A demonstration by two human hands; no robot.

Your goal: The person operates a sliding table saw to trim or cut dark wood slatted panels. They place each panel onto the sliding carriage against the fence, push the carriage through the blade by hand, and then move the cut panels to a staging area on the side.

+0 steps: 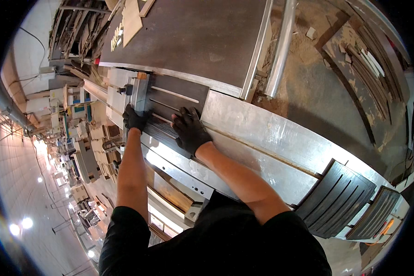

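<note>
Nearest to us is our own dark-sleeved torso, and from it both bare forearms reach up to the long grey metal tabletop (262,138) of a workshop saw bench. Taking that tabletop as our landmark, a small stack of dark, grooved wooden panels (170,115) lies on its far left end, butted against an upright grey metal fence block (139,94), which seems to be there to keep the panel edges square. Our left hand (134,118), in a black glove, curls over the stack's left corner beside that block, gripping the edge. Our right hand (190,130), also gloved, lies spread and flat on top of the same stack, fingers open, pressing down, probably to stop the pieces sliding. We count two gloved hands on one stack. Off the tabletop's near right end sit two more piles of dark grooved panels (338,198), side by side. Beyond the tabletop's far edge lies one large dark brown board (193,37).
</note>
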